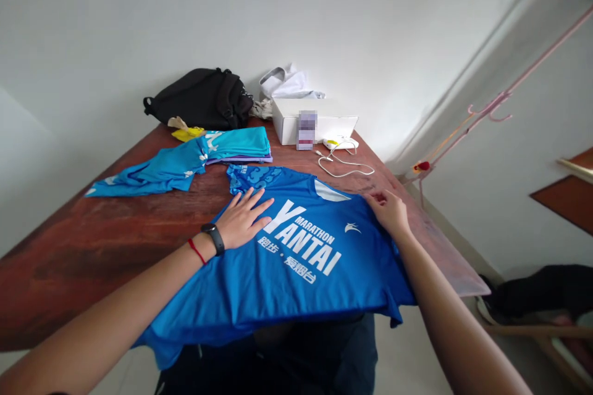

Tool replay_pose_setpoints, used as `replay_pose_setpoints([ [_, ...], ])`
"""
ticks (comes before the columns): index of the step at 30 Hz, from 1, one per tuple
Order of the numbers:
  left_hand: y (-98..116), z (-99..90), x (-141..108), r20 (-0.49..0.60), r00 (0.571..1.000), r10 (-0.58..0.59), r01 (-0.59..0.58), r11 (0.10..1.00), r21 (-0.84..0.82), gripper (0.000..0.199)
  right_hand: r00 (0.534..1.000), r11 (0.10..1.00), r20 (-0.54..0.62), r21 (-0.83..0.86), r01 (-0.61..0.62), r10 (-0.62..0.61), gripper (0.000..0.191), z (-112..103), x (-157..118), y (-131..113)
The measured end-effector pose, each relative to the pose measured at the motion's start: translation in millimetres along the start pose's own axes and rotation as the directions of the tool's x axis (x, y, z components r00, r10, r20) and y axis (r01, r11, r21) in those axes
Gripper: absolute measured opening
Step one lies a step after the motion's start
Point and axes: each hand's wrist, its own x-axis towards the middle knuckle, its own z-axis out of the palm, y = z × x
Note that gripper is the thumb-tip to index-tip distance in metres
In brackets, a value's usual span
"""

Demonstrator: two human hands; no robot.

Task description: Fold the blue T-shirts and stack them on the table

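Currently, blue short-sleeved jersey with white "YANTAI MARATHON" lettering is spread front-up on the reddish-brown wooden table, lower part hanging over the near edge towards the wearer's lap. Neckline faces the far side, pale inner fabric showing in the collar opening. Left hand lies palm down at the jersey's left chest area, just below the patterned sleeve, fingers spread apart, clamped on nothing. That wrist carries a black watch with a dark strap and a thin red cord bracelet. Right hand is at the shoulder just right of the collar, fingers bent; can't tell whether thumb and fingertips are pinching fabric or only resting on it. Beyond the left hand: folded turquoise garment with purple layers beneath, with a looser blue garment with white marks against its left end. Back row: black fabric backpack at left, white rectangular box right of it. Small white device with a yellow patch sits in front of the box; thin white cable loops nearby, just beyond the collar.
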Motion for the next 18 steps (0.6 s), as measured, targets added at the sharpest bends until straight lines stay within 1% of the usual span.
replay_pose_setpoints([
  [6, -7, 2.1, -2, 0.015, 1.000, 0.005, -0.005, 0.999, -0.041, 0.059, 0.999, 0.999, -0.034, 0.044, -0.008, 0.009, 0.036, 0, 3, 7],
  [11, -8, 2.9, -3, 0.023, 1.000, 0.000, 0.001, 0.999, -0.043, 0.059, 0.995, 0.993, -0.070, 0.103, -0.057, 0.065, 0.037, 3, 8, 18],
  [15, -10, 4.3, -5, 0.028, 1.000, 0.000, 0.001, 0.999, -0.039, 0.060, 0.994, 0.985, -0.085, 0.162, -0.060, 0.074, 0.040, 6, 12, 26],
  [18, -12, 5.8, -5, -0.003, 1.000, 0.018, -0.018, 0.998, -0.052, 0.054, 0.993, 0.982, -0.087, 0.179, -0.059, 0.075, 0.039, 8, 13, 30],
])
